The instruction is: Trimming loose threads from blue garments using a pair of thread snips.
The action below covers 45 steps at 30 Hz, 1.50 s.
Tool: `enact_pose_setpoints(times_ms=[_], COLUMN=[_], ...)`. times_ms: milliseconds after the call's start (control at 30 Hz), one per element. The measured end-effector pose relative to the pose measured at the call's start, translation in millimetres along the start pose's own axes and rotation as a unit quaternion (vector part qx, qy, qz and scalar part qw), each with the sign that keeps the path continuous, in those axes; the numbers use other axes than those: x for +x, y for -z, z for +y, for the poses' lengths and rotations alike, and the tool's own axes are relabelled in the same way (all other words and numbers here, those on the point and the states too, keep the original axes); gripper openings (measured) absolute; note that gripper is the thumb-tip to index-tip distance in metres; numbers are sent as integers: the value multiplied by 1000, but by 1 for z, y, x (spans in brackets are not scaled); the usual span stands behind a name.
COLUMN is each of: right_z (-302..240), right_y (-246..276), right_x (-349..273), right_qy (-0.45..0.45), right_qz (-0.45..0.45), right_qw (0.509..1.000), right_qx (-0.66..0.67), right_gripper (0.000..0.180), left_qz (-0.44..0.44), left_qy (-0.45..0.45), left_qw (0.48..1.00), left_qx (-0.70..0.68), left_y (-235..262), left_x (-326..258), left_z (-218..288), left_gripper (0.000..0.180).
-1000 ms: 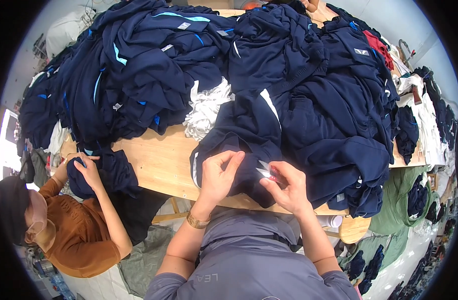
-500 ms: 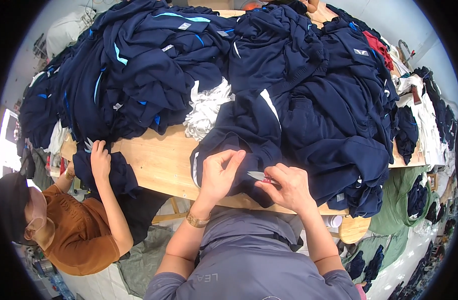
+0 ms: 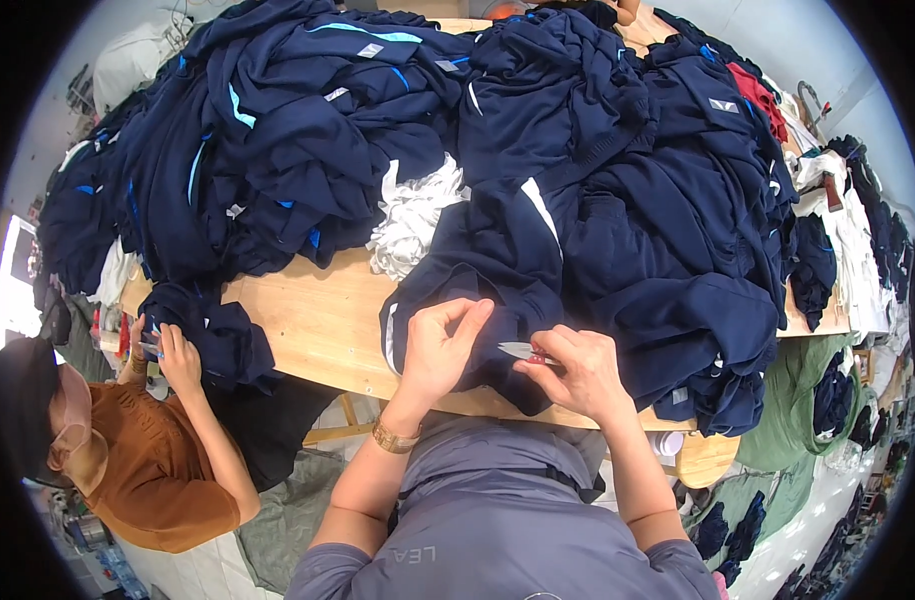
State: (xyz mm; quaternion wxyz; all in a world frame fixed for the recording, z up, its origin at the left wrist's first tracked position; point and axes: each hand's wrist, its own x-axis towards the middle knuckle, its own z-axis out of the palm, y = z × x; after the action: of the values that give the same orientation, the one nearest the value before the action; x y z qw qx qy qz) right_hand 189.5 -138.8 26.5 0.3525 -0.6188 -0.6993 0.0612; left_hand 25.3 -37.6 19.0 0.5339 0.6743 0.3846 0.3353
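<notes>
Red-handled thread snips (image 3: 519,350) are held in my right hand (image 3: 584,372), the pale blades directed left and slightly apart. Facing them, my left hand (image 3: 440,348) is closed with thumb and fingertips together; whatever it pinches is too small to make out. Both hands are over a dark navy garment (image 3: 483,285) with white trim, spread at the front edge of the wooden table (image 3: 313,325). A gold-toned band (image 3: 396,439) circles my left wrist.
Navy garments with light blue trim form a big pile (image 3: 308,150) at the left, and more navy garments (image 3: 668,200) lie at the right. White strips (image 3: 418,215) are bundled between them. A co-worker in brown (image 3: 168,465) handles navy cloth at my left.
My hands stay nearly in place; the snips' blades have parted slightly. At the left, the co-worker's hands have moved down and to the left.
</notes>
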Motion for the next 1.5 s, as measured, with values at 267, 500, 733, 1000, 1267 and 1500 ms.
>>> enact_pose_setpoints(times_ms=[267, 500, 733, 1000, 1267, 1500], right_z=[2, 4, 7, -2, -4, 3], right_y=[2, 1, 3, 5, -3, 0], right_x=[3, 4, 0, 2, 2, -3], right_qy=[5, 30, -28, 13, -52, -25], right_qz=[-18, -11, 7, -13, 62, 5], right_qw=[1000, 999, 998, 998, 994, 998], right_qx=[9, -12, 51, -55, 76, 52], right_gripper=[26, 28, 27, 26, 28, 23], left_qz=[-3, -7, -1, 0, 2, -10], left_qy=[-8, -4, 6, 12, -3, 13], left_qw=[1000, 1000, 1000, 1000, 1000, 1000], left_qx=[-3, 3, -12, -8, -4, -26], left_y=[-1, 0, 2, 0, -1, 3], left_x=[0, 0, 0, 0, 0, 2], left_z=[0, 1, -2, -2, -2, -4], left_gripper=[30, 30, 30, 30, 31, 33])
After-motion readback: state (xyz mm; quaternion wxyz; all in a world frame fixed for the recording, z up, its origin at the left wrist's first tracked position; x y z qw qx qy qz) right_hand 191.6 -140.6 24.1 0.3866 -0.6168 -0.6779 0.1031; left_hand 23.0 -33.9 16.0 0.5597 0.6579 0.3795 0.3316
